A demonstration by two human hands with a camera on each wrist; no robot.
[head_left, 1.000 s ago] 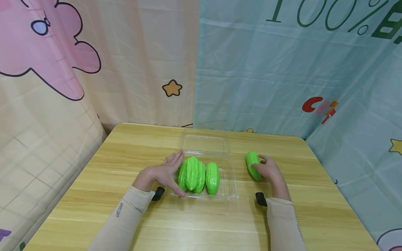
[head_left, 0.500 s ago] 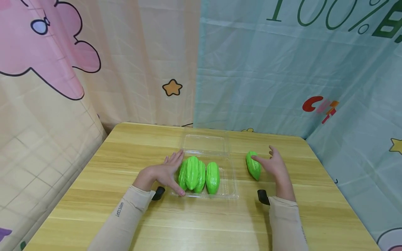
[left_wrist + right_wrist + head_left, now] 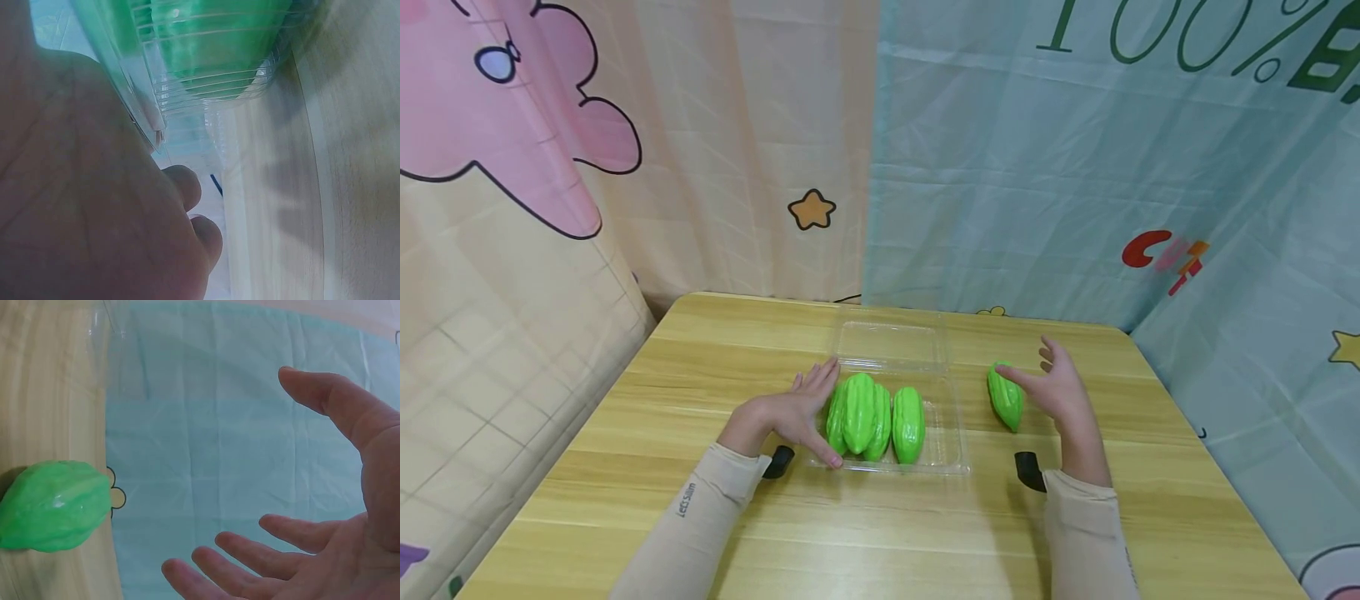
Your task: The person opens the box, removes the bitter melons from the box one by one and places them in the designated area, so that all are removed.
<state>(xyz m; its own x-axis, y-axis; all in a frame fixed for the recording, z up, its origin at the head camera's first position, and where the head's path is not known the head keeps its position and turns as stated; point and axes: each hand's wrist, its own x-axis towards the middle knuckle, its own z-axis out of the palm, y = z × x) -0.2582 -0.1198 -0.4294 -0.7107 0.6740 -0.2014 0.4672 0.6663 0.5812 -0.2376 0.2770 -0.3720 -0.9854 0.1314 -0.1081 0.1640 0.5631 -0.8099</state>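
Several bright green, glossy, ridged gourds (image 3: 859, 414), shaped like bitter melons, lie in a clear plastic clamshell box (image 3: 945, 454), most bunched at its left. My left hand (image 3: 793, 414) rests along the box's left side, thumb at the front corner and fingers spread toward the back. In the left wrist view, the palm lies right beside the clear wall. A single green gourd (image 3: 1006, 402) lies on the table right of the box. Above it, my right hand (image 3: 1054, 387) is raised with fingers and thumb apart, holding nothing; the right wrist view shows the gourd (image 3: 53, 506) separate from the fingers.
The box's clear lid (image 3: 891, 343) is folded back toward the table's far edge. A wooden table (image 3: 880, 542) carries everything, with printed curtains (image 3: 1000, 183) close behind and at both sides. Each wrist wears a black camera mount (image 3: 1030, 472).
My right hand has let go of the single gourd and risen away up and to the right, its fingers spreading. That gourd stays on the table. My left hand and the box have not moved.
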